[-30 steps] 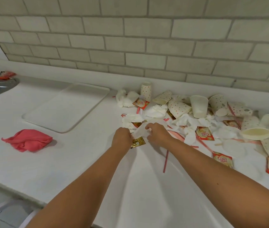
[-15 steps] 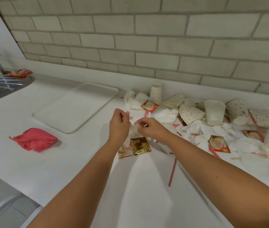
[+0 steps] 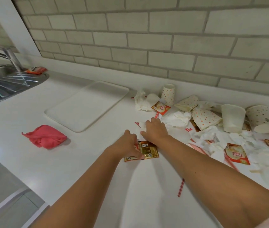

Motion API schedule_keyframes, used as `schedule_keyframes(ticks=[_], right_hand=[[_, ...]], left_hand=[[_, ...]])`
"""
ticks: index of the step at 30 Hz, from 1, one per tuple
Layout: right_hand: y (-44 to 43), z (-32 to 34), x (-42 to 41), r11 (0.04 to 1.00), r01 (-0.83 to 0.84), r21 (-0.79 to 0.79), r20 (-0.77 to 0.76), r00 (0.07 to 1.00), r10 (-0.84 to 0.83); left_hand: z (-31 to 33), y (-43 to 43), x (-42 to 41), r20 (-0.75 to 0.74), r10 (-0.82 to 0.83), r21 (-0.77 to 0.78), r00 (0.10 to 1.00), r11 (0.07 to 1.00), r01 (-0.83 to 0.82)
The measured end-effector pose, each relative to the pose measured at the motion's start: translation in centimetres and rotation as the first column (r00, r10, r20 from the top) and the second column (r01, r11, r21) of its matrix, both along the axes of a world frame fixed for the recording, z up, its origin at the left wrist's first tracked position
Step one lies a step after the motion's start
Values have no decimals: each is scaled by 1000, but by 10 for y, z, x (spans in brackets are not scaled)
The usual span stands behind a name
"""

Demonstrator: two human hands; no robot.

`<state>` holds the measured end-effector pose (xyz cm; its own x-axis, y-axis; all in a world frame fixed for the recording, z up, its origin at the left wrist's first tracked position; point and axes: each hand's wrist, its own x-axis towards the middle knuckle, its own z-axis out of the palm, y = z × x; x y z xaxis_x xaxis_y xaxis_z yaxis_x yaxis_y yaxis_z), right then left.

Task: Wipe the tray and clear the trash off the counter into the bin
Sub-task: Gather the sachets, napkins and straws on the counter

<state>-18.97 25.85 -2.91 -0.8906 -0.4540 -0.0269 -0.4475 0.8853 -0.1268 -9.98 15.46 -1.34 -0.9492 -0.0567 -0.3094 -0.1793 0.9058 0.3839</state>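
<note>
Left hand [image 3: 130, 146] pinches gold sachets [image 3: 150, 149]; right hand [image 3: 155, 130] lies on a napkin [image 3: 140, 128], grip unclear. Trash pile [image 3: 212, 122] covers the counter [image 3: 81, 162], clearing barely begun

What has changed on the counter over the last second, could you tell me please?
The left hand, raised a moment ago, has lowered the sachets onto the counter, still pinching them. The right hand has reached forward onto a white napkin. The tray and pink cloth stayed put.
</note>
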Motion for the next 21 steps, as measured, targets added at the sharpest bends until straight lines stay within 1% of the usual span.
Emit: schedule_keyframes(ticks=[3,5,8,12,18,21], right_hand=[[-4,11,1,998,-31,46,49,998,29],[-7,15,2,994,-50,93,86,995,42],[-9,15,4,991,-66,116,95,994,55],[-5,15,8,995,-72,66,154,986,61],[9,26,4,995,11,-98,315,949,20],[14,31,4,995,42,-95,342,940,-7]], left_hand=[[4,-1,-1,65,-9,-57,998,998,12],[3,-2,-2,109,26,-46,994,999,-21],[1,-5,-1,103,62,-31,993,998,-59],[1,-9,2,77,90,-2,993,996,-90],[6,-24,14,106,121,-34,987,992,-118],[11,-34,17,101,143,-9,985,990,-143]])
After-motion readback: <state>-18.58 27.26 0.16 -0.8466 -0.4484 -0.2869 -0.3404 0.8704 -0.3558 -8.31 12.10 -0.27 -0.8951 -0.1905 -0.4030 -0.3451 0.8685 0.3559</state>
